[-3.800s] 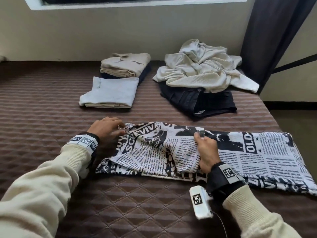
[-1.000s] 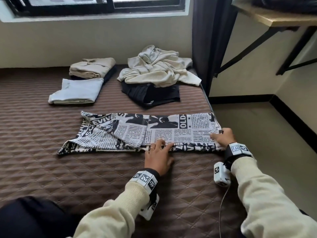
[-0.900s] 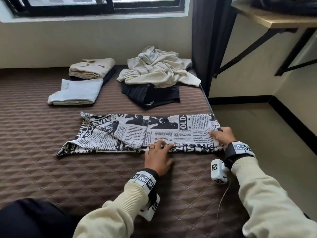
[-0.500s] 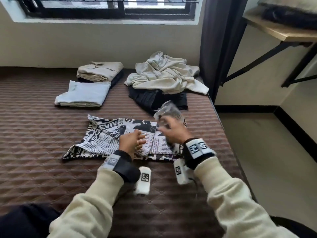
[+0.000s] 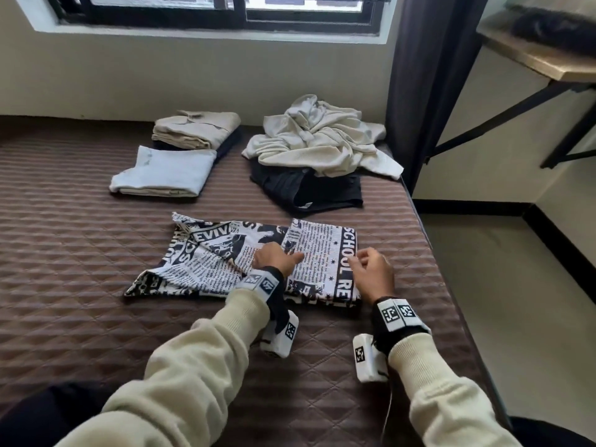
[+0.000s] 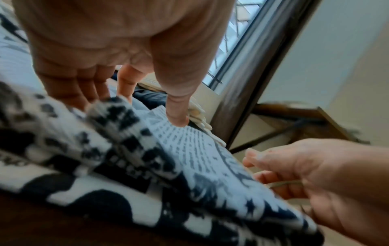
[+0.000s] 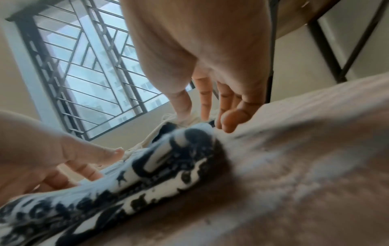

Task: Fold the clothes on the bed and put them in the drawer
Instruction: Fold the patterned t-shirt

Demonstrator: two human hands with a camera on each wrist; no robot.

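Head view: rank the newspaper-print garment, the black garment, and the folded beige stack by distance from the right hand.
1. Newspaper-print garment, at the right hand's fingers.
2. Black garment, behind it, under the crumpled cream top.
3. Folded beige stack, far left, near the wall.

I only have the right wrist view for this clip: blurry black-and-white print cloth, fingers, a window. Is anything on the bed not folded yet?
Observer: Yes. The head view shows a crumpled cream garment heaped on a black garment at the bed's far right.
Operator: What is the other hand doing?
Observer: The left hand rests on the black-and-white newspaper-print garment, its thumb pressing the folded-over panel.
Operator: Any finished pieces?
Observer: A folded pale blue garment lies far left, with a folded beige garment behind it.
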